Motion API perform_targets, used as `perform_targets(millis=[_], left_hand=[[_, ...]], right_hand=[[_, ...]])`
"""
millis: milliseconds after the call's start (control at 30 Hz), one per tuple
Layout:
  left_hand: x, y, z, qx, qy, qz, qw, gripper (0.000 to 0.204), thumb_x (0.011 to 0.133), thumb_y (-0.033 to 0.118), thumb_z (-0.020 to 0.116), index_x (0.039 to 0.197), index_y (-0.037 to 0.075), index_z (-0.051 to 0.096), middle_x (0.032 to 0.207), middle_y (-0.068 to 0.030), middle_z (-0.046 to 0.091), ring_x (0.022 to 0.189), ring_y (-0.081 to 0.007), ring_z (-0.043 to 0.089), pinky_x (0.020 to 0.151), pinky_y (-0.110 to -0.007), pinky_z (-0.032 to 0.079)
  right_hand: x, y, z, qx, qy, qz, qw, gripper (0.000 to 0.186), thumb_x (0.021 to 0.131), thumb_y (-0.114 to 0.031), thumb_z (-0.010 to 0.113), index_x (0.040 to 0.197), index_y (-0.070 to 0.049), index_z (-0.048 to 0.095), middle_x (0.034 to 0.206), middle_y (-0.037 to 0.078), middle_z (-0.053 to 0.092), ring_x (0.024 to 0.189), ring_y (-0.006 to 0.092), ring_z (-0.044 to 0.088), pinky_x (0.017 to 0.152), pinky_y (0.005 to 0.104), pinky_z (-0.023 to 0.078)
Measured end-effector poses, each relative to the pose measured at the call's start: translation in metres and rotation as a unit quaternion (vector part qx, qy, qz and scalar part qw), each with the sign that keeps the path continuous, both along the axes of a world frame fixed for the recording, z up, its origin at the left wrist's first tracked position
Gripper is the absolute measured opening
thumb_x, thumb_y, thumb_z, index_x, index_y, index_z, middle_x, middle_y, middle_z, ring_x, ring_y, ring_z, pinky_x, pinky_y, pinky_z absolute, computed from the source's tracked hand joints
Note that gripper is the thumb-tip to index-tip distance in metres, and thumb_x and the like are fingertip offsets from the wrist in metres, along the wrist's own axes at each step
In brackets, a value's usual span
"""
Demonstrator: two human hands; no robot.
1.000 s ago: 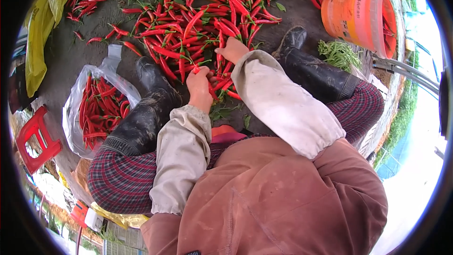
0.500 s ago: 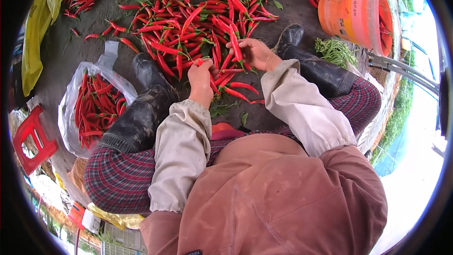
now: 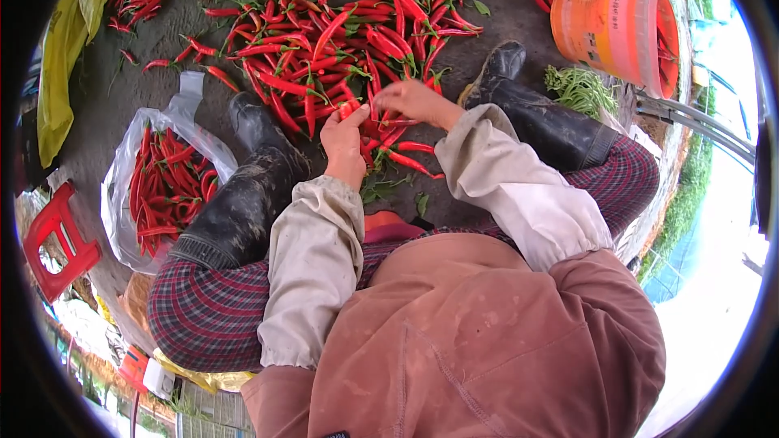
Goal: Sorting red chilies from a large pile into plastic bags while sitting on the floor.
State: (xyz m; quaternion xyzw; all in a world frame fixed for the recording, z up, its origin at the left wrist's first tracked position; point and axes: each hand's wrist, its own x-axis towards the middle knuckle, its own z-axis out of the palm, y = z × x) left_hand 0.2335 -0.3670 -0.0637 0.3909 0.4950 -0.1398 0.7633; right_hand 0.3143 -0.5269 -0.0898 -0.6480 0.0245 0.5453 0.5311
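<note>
My left hand (image 3: 342, 144) is closed round red chili peppers (image 3: 347, 107), whose shiny ends stick out past the thumb and forefinger. Just to its right, my right hand (image 3: 418, 104) reaches in with fingers bent together near the left fingertips; whatever they pinch is hidden. Both hands hover over the near side of a large pile of red chilies (image 3: 324, 36) with green stems and some leaves. A few loose chilies (image 3: 412, 161) lie below the right hand.
A clear plastic bag (image 3: 118, 186) of chilies sits left of my black rubber boot (image 3: 235, 195). An orange bucket (image 3: 604, 28) lies tipped on the right, beside a heap of green stems (image 3: 578, 89). A red plastic stool (image 3: 57, 239) stands far left, below yellow sacking (image 3: 57, 81).
My right hand has moved left and down toward my left hand. The chili it held upright no longer shows in its fingers. My left hand has stayed nearly in place.
</note>
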Motion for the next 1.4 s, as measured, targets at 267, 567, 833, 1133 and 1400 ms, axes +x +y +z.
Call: perform_targets(millis=[267,567,833,1133,1400], left_hand=[[0.005,-0.007,0.007,0.033,0.038,0.025,0.998,0.02,0.078,0.011,0.074,0.093,0.009,0.061,0.082,0.0004,0.062,0.068,-0.0132,0.059,0.055,-0.027,0.046],[0.0,-0.004,-0.001,0.009,0.026,0.017,0.999,0.017,0.079,0.01,0.073,0.09,0.009,0.06,0.084,0.0012,0.059,0.073,-0.0119,0.056,0.063,-0.03,0.048],[-0.001,-0.002,-0.001,0.0,0.009,0.039,0.999,0.018,0.078,0.008,0.072,0.09,0.01,0.059,0.077,0.0008,0.059,0.064,-0.0122,0.056,0.059,-0.029,0.049],[0.005,-0.008,-0.006,-0.033,-0.015,0.01,0.999,0.022,0.075,0.002,0.073,0.09,0.008,0.059,0.077,-0.0019,0.063,0.067,-0.0145,0.061,0.06,-0.032,0.051],[-0.005,-0.004,-0.013,-0.033,-0.031,-0.005,0.999,0.033,0.072,0.003,0.082,0.097,0.005,0.061,0.09,-0.0062,0.068,0.077,-0.0176,0.067,0.067,-0.032,0.054]], right_hand=[[0.064,0.01,-0.031,-0.417,-0.485,0.083,0.764,0.042,0.079,-0.035,0.075,0.107,-0.006,0.061,0.105,0.015,0.066,0.1,0.0345,0.064,0.083,0.0465,0.051],[0.06,-0.024,-0.033,-0.369,-0.399,0.142,0.827,0.031,0.078,-0.031,0.066,0.1,-0.01,0.065,0.095,0.013,0.069,0.093,0.0338,0.066,0.081,0.0443,0.051],[0.039,0.0,-0.029,-0.394,-0.422,0.077,0.813,0.041,0.083,-0.039,0.065,0.107,-0.006,0.061,0.1,0.018,0.068,0.094,0.0354,0.066,0.082,0.0465,0.052],[0.043,-0.015,-0.028,-0.303,-0.39,0.027,0.869,0.061,0.077,-0.04,0.071,0.113,0.007,0.055,0.107,0.027,0.063,0.102,0.0411,0.062,0.088,0.0453,0.049],[-0.029,0.019,0.032,0.004,-0.181,0.21,0.961,0.058,0.088,-0.042,0.069,0.126,-0.002,0.053,0.109,0.013,0.066,0.104,0.0237,0.062,0.091,0.036,0.048]])
